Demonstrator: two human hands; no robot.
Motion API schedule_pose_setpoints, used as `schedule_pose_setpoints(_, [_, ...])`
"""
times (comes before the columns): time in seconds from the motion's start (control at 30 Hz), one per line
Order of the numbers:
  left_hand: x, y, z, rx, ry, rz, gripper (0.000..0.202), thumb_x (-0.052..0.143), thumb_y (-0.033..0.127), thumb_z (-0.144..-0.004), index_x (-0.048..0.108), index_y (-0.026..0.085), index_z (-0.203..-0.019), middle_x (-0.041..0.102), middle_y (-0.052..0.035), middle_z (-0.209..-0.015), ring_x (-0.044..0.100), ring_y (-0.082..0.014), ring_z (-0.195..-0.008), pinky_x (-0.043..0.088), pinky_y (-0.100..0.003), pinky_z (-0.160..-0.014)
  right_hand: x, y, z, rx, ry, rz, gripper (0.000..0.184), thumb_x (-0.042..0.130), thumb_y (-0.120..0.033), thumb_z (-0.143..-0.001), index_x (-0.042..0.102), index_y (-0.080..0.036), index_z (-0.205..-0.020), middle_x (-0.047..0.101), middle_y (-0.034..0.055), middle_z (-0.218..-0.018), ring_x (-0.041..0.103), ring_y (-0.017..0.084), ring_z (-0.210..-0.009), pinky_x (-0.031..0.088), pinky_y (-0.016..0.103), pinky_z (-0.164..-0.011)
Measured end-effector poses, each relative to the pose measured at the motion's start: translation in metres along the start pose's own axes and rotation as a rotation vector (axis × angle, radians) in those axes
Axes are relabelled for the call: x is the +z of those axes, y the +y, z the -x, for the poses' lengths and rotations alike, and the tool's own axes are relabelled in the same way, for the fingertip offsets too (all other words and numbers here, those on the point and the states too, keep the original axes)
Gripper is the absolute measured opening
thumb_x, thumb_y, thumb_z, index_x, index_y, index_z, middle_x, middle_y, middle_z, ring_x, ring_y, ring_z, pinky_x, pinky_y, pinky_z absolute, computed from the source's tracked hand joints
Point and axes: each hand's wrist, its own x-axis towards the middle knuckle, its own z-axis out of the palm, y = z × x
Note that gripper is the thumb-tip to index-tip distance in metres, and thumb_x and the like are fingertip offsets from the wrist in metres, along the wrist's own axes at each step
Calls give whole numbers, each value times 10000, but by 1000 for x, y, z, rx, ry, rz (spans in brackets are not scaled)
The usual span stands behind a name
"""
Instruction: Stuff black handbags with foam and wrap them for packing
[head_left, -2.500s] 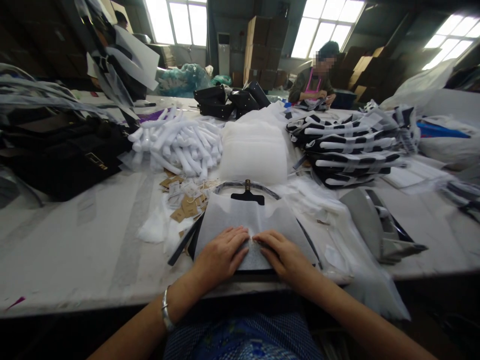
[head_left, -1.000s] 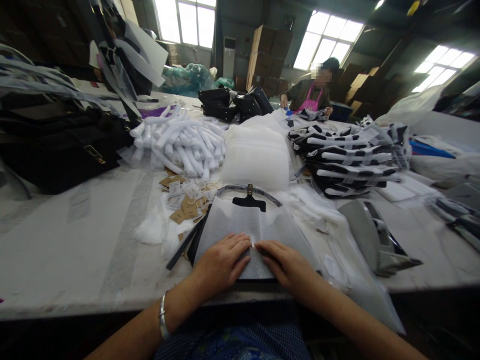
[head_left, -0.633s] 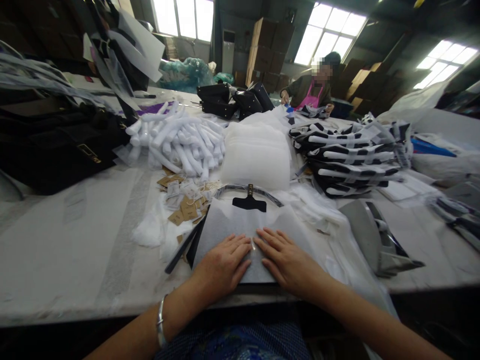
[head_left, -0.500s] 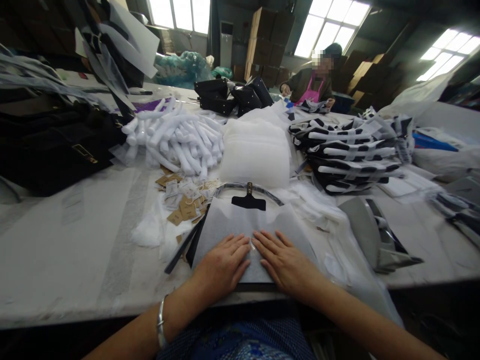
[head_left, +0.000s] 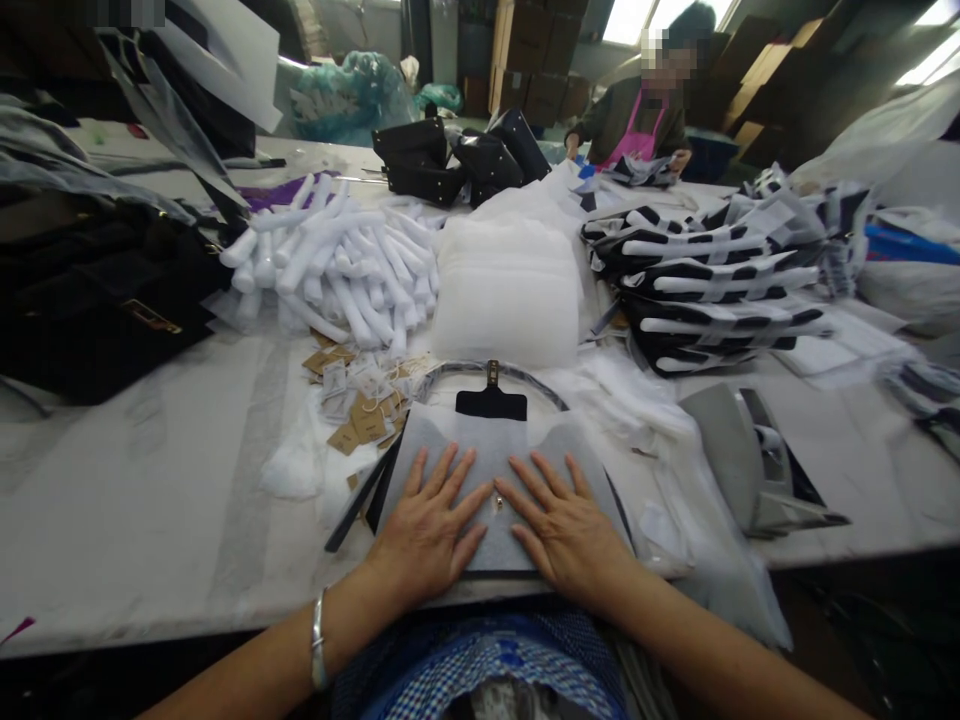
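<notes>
A black handbag [head_left: 491,405] lies flat on the table right before me, its wrapped handle arching toward the far side. Over its front is a sheet of thin white paper [head_left: 450,432], with a small metal fitting showing through near the middle. My left hand [head_left: 427,525] rests palm down on the left half of the paper, fingers spread. On the right half lies my right hand [head_left: 559,520], also flat with its fingers apart. A dark strap [head_left: 360,505] sticks out at the bag's left side.
Beyond the bag sits a stack of white foam sheets [head_left: 506,290], with white stuffing rolls [head_left: 337,260] to its left. Tan tags [head_left: 367,418] lie nearer. Wrapped bags [head_left: 705,290] are piled right, beside a grey bag piece [head_left: 742,460]. A co-worker [head_left: 637,125] stands across the table.
Both hands have spread their fingers wider on the paper, and the left hand has shifted a little to the left. The head view has tilted downward.
</notes>
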Motion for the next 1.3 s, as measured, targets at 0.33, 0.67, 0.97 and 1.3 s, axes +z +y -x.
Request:
schedule_pose_setpoints(0.33, [26, -14, 12, 52, 212, -61, 440, 527, 440, -974, 590, 252, -1366, 553, -51, -1460, 388, -266, -1438, 156, -490, -1235, 36, 18, 17, -68, 301, 116, 602, 583, -398, -940, 452, -189, -1489, 409, 128, -1559, 239, 317, -1496, 79, 537, -1222])
schedule_pose_setpoints(0.67, [-5, -51, -8, 109, 24, -135, 362, 426, 250, -1033, 594, 189, -1349, 651, -36, -1341, 619, -156, -1184, 455, -245, -1015, 12, 56, -3, -77, 322, 42, 367, 392, -238, -1039, 600, -139, -1324, 674, 86, -1299, 620, 185, -1145, 440, 306, -991])
schedule_pose_setpoints(0.97, [-7, -54, -46, 28, -29, -145, 515, 351, 517, -1017, 619, 158, -1272, 679, -80, -1252, 590, -249, -1209, 240, -490, -1195, 8, 57, -29, -35, 204, 34, 479, 454, -393, -1019, 516, -122, -1410, 611, 103, -1385, 474, 294, -1350, 159, 507, -1217])
schedule_pose_setpoints(1.3, [-29, -65, -58, 49, -7, 121, 346, 512, 438, -989, 624, 158, -1159, 687, -66, -1007, 648, -212, -959, 429, -470, -1077, -26, 69, -38, -94, 279, -253, 216, 580, -304, -958, 622, -191, -1138, 709, 72, -1011, 641, 242, -1030, 369, 447, -1135])
